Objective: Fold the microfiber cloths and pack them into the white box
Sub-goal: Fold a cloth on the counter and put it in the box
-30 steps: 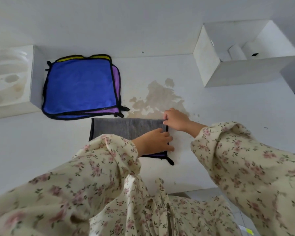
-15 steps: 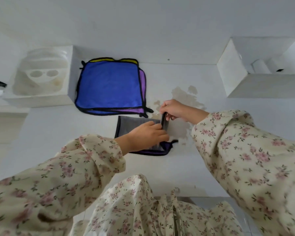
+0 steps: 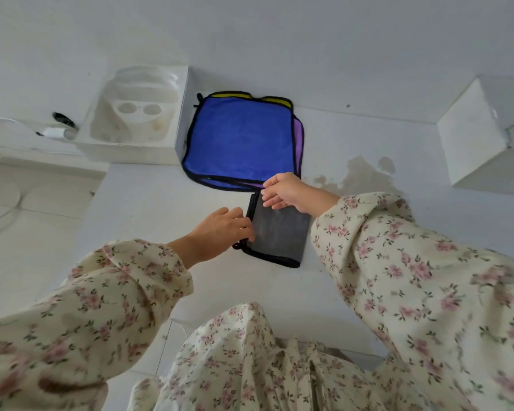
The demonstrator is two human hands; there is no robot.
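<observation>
The L hand point(image 3: 220, 229) has its fingers laid fairly straight and close together against the left hem of the folded grey microfiber cloth point(image 3: 279, 235), pressing rather than gripping. The R hand point(image 3: 288, 191) sits over the far-left corner with its fingers loosely bent and the tips on the fabric. The thumb is held apart, and I can't tell whether it nips the hem or only touches it.

The cloth lies flat on the white table point(image 3: 161, 209), right in front of the person and just near of the stack of unfolded cloths w/ the blue cloth point(image 3: 241, 140) on top. It's well apart from the white box point(image 3: 472, 143) off to the right.

Handling, as I judge it: light, soft and floppy, w/ no stiffness of its own, so the layers will slide and spring open if lifted by one corner. Better to take it across the open hems, thumb on top and fingers under, or w/ both hands at opposite edges.

Folded like this it's nearly square, so there's hardly a long axis. It's turned a bit anticlockwise. The black-bound hems run along the left and near sides, the smooth fold is on the right, and a small hanging loop point(image 3: 237, 246) sticks out at the near-left corner.
</observation>
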